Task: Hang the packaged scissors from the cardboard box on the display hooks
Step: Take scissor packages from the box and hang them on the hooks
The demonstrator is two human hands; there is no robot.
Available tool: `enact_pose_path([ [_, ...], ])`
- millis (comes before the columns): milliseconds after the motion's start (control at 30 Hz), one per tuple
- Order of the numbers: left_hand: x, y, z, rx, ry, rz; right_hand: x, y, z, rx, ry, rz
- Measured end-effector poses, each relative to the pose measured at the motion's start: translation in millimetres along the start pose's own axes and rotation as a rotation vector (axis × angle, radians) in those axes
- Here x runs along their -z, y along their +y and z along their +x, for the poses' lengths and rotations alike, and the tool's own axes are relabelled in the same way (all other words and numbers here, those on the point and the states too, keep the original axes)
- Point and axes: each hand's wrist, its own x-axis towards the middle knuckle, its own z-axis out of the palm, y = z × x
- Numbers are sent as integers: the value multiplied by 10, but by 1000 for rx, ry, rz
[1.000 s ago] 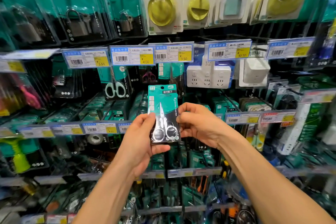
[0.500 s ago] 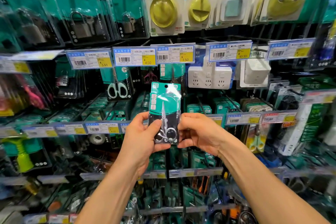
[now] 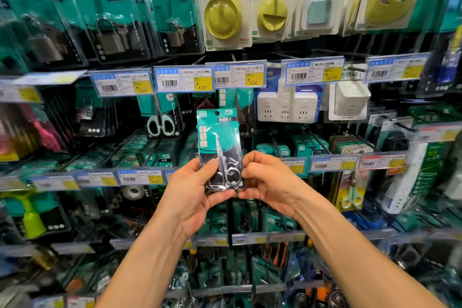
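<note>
With the left hand (image 3: 192, 195) and right hand (image 3: 267, 182) each pinching a lower edge of the scissors pack (image 3: 218, 142) at centre frame, keep it upright and steer its hang hole (image 3: 217, 113) squarely onto a hook tip.

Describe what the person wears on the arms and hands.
The left hand and right hand are bare: no gloves, and no rings on the fingers that show. The left forearm and right forearm are bare down to the picture's edge: no sleeves, watch or bracelet in view.
</note>
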Motion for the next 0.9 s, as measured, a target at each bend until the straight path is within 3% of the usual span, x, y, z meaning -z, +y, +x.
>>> enact_pose_path([
  [467, -72, -69, 65, -22, 41, -65, 98, 97, 27, 195, 152, -327],
  [667, -8, -157, 83, 7, 55, 5, 232, 34, 39, 111, 87, -384],
  [900, -103, -201, 161, -30, 78, 84, 170, -356, 233, 256, 175, -161],
])
